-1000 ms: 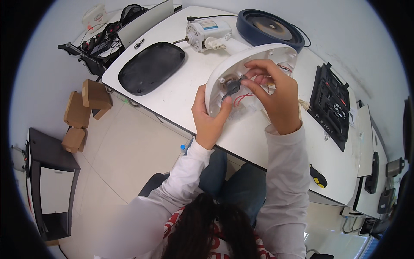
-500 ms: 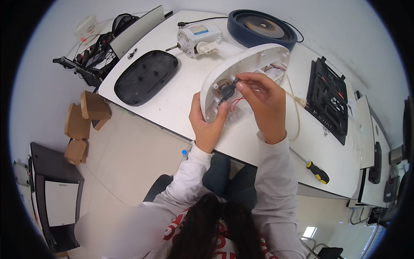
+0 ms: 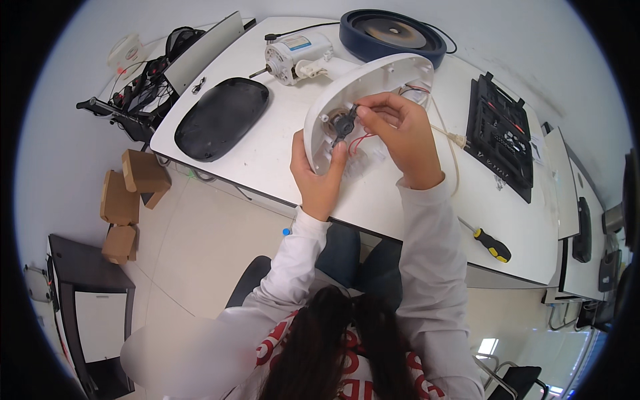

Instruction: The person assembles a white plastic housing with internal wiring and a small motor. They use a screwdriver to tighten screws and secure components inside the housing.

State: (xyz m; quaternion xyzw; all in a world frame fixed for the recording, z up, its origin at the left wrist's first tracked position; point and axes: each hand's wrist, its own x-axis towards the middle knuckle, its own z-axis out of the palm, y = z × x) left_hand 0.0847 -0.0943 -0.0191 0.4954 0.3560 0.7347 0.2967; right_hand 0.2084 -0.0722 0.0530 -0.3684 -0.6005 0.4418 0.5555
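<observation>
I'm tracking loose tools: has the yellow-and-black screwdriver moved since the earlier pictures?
No: the screwdriver keeps its place against the table; the view shifted.

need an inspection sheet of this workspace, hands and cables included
Surface: white table with dark edge
Job's things: tilted white housing, dark grey part at its open side
Clutter: black oval cover, white motor, dark-blue round piece, open black tool case, screwdriver
Hands: left hand grips the housing, right hand pinches the dark grey part
Cables: red wires at the housing, pale plug beside the tool case, black cord
Surroundings: cardboard boxes on the floor
</observation>
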